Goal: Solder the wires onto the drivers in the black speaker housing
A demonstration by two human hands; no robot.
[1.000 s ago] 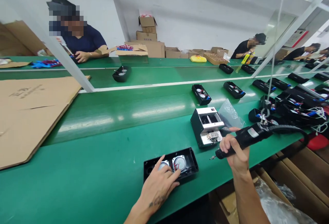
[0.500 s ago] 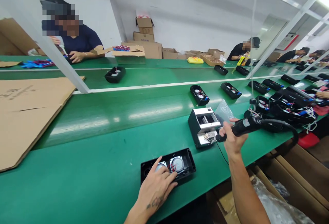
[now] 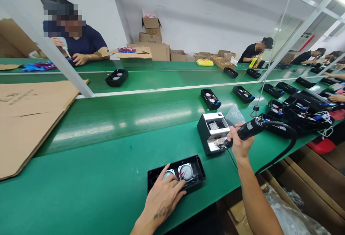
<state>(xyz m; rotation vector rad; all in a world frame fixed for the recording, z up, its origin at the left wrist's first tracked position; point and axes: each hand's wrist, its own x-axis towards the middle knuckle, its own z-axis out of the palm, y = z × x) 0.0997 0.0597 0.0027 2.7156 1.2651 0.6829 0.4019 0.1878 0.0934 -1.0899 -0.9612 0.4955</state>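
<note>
The left hand (image 3: 164, 199) is lying spread on the black housing (image 3: 176, 176) at the belt's (image 3: 107, 177) near edge, while the right hand (image 3: 239, 143), fisted around the driver (image 3: 249, 130), is touching its tip to the feeder (image 3: 214, 132); no screw driving is showing yet.

This is a factory assembly line for small electronics. A long green conveyor belt (image 3: 113, 120) runs between two green surfaces, with a white metal frame (image 3: 67, 73) rising over it. Open black housings (image 3: 210, 99) holding round speaker parts and wires ride the belt beyond the right grip (image 3: 239, 143), and more of them pile up further to its right. That grip holds an electric screwdriver (image 3: 249, 130) hung on a cord from above, its tip at a small grey screw feeder (image 3: 212, 134). Other workers (image 3: 81, 44) sit across the belt. Cardboard boxes (image 3: 152, 33) stack against the white wall behind them.
</note>
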